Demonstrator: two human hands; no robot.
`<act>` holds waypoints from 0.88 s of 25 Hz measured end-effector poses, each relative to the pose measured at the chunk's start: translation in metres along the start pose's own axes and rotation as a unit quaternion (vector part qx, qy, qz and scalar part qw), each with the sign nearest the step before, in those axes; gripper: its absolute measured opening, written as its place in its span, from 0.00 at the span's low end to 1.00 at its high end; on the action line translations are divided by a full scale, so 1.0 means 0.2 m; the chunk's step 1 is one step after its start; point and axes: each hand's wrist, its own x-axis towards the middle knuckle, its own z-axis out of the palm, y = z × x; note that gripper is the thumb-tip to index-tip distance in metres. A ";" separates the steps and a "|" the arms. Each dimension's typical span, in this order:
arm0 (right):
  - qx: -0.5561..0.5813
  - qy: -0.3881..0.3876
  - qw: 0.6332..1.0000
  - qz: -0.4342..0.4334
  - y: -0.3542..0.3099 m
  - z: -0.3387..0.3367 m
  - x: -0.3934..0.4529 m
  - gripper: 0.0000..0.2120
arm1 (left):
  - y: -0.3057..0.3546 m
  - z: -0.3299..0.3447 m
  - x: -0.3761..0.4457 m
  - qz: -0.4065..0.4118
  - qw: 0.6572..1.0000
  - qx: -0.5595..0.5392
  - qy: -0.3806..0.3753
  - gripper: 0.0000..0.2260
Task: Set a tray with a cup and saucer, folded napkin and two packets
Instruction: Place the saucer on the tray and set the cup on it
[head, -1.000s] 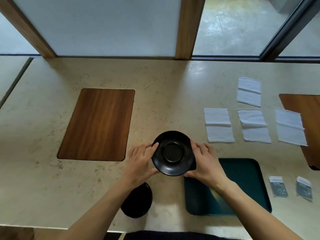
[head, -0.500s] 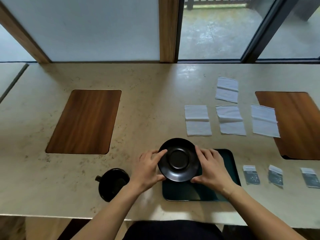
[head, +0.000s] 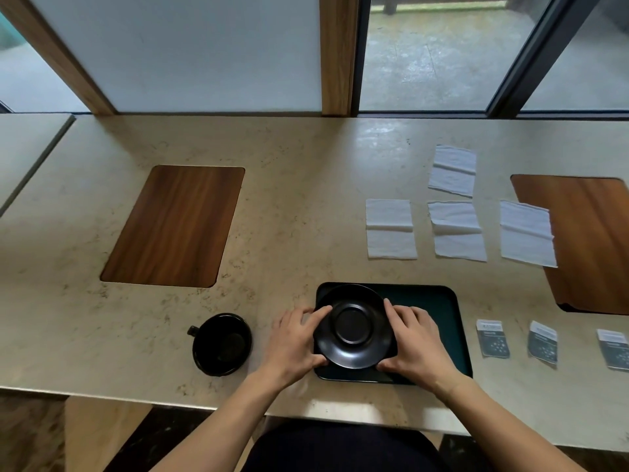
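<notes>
Both hands, L (head: 295,338) & R (head: 413,340), palms down, grip saucer (head: 354,326) rim from opp. sides, over tray's (head: 442,310) left end, near table's front edge; saucer faces up.

A pale, speckled stone countertop (head: 299,206) is spanning the view, with a rectangular dark wood inlay panel (head: 175,226) lying flush in its left half and a second wood inlay panel (head: 592,240) showing at the right edge. Behind the countertop, a vertical light wooden post (head: 338,52) is standing between a frosted white pane (head: 183,49) and a clear glass window (head: 432,52).
</notes>
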 end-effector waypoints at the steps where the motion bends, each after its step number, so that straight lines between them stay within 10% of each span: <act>1: 0.000 -0.002 1.000 0.000 0.00 0.00 0.00 0.54 | 0.00 0.00 0.00 0.001 1.000 0.002 0.001 0.43; 22: -0.012 0.032 0.996 -0.087 -0.42 -0.03 0.06 0.51 | -0.28 -0.23 -0.14 0.027 0.999 -0.002 0.045 0.39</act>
